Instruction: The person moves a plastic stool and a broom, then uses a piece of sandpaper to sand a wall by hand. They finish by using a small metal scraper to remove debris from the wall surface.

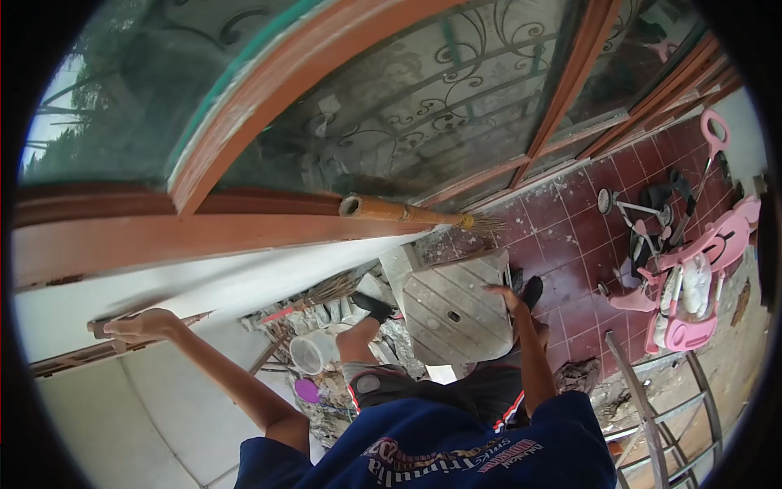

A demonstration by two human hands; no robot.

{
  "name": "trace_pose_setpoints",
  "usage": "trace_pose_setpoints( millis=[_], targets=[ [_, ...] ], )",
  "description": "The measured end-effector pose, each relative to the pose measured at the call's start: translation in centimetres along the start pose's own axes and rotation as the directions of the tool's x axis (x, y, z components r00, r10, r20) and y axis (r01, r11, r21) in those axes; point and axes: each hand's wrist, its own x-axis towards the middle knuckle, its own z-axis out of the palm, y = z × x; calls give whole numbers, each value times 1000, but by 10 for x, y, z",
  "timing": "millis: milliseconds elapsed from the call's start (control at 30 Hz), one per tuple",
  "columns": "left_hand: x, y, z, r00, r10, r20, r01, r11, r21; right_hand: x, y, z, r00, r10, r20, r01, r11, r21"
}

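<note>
My left hand is stretched out to the far left, its fingers closed round a brown wooden piece against the white wall. Close by it runs a narrow wooden frame. In front of my body is a worn, off-white stool with a ribbed square top and a small slot in its middle. My right hand grips the stool's right edge, fingertips lying over the top. Its legs are hidden beneath the top.
An orange-brown window frame with glass spans the upper view. A bamboo-handled broom leans along its sill. Rubble, a white bucket and a purple object lie below. Right are a pink stroller, red tiles and a ladder.
</note>
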Motion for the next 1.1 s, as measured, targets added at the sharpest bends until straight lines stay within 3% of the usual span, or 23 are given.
trace_pose_setpoints(
  millis=[33, 133, 200, 300, 333, 400, 467, 500, 533, 567, 633, 667, 700, 733, 767, 800, 867, 900, 967, 1000, 1067, 1100],
  targets=[
    [-1, 1, 4, 1000, 13, 7, -13, 1000, -9, 8, 12, 3, 1000, -5, 0, 5, 1000, 17],
    [1, -3, 14, 942, 321, -96, -313, 946, 90, 33, 33, 0, 995, -71, 71, 76, 995, -67],
    [1, -4, 15, 948, 302, -100, -293, 951, 96, 48, 36, -11, 966, -201, 164, 228, 959, -168],
    [12, -33, 10, 986, 136, -97, -133, 991, 34, 57, 26, -28, 942, -261, 209, 302, 933, -197],
    [14, -35, 11, 979, 180, -100, -177, 984, 35, 67, 26, -34, 972, -140, 187, 165, 978, -126],
    [17, -38, 11, 967, 230, -106, -228, 973, 37, 74, 33, -45, 966, -164, 199, 195, 969, -152],
    [13, -34, 14, 975, 191, -112, -195, 980, -28, 77, 22, -41, 962, -181, 207, 217, 961, -172],
    [12, -30, 15, 975, 199, -103, -202, 979, -26, 76, 9, -40, 991, 111, 71, -109, 993, -40],
    [10, -25, 16, 977, 190, -99, -194, 981, -27, 75, 2, -40, 910, 414, -20, -409, 904, 126],
    [7, -21, 17, 978, 179, -104, -183, 983, -30, 76, 7, -47, 910, 415, -17, -410, 903, 127],
    [7, -16, 17, 978, 178, -106, -182, 983, -28, 77, 14, -61, 994, 87, 62, -76, 983, -167],
    [8, -15, 16, 972, 208, -104, -212, 977, -21, 68, -13, -55, 936, 350, 39, -352, 930, 110],
    [5, -14, 19, 967, 229, -112, -233, 972, -20, 71, -10, -61, 937, 349, 33, -350, 930, 112],
    [-8, 6, 24, 977, 197, -84, -204, 974, -97, 73, -2, -69, 986, 76, 146, -54, 987, -149],
    [-9, 6, 24, 978, 194, -76, -201, 975, -96, 73, 6, -72, 934, -160, 321, 274, 896, -351],
    [-8, 3, 24, 976, 197, -93, -205, 975, -82, 77, 11, -76, 935, -159, 317, 273, 894, -355],
    [3, -7, 21, 972, 206, -116, -215, 974, -73, 85, 6, -67, 977, 106, 184, -52, 959, -279],
    [9, -17, 17, 976, 193, -105, -198, 979, -41, 88, 0, -62, 978, 94, 184, -40, 960, -276],
    [9, -21, 13, 980, 179, -90, -180, 984, -3, 73, -19, -49, 989, 143, 24, -122, 910, -397],
    [8, -21, 14, 975, 200, -98, -201, 980, -1, 78, -5, -48, 990, 137, 23, -117, 912, -394],
    [7, -16, 16, 968, 224, -112, -226, 974, 0, 104, 53, -51, 985, 48, 163, -5, 967, -256],
    [4, -12, 17, 980, 169, -108, -173, 984, -31, 114, 93, -53, 985, 47, 163, -4, 966, -257]
  ],
)
